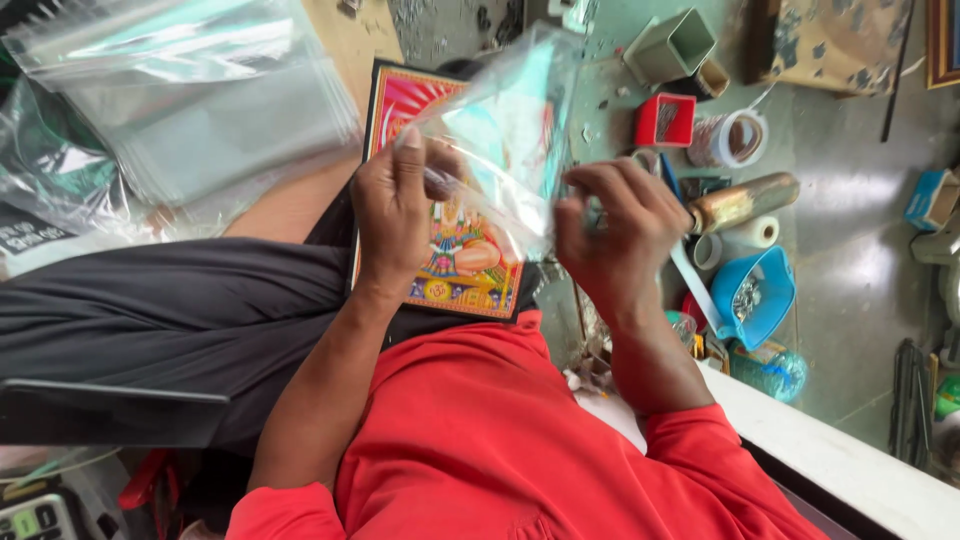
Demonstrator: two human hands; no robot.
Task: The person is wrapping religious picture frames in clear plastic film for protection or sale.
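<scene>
Left hand [395, 215] pinches one edge of a clear plastic bag [505, 140], fingers curled, thumb on the film. Right hand [620, 235] grips the opposite edge of the same bag, fingers bent around it. Bag is held up between both hands, stretched and partly blurred, above a colourful framed picture [450, 270].

Picture lies on the person's lap, on black trousers [180, 310], with its red and orange top end pointing away from the body. Bag covers part of it from this view; can't tell if bag and picture touch.

Red shirt [500, 440] fills the lower middle of the frame.

Upper left: a stack of clear plastic bags [190, 110], just beyond the left knee.

Right of the right hand, on the floor [850, 200]:
- brass-coloured cylinder [745, 200] lying on its side
- blue bowl [755, 295] with small metal bits inside
- white tape roll [755, 232] between the cylinder and the bowl
- bigger tape roll [730, 140] next to a red box [665, 120]
- open grey-green square box [675, 45] further out, tilted

Lower right: white ledge [850, 460] running diagonally beside the right arm.
</scene>
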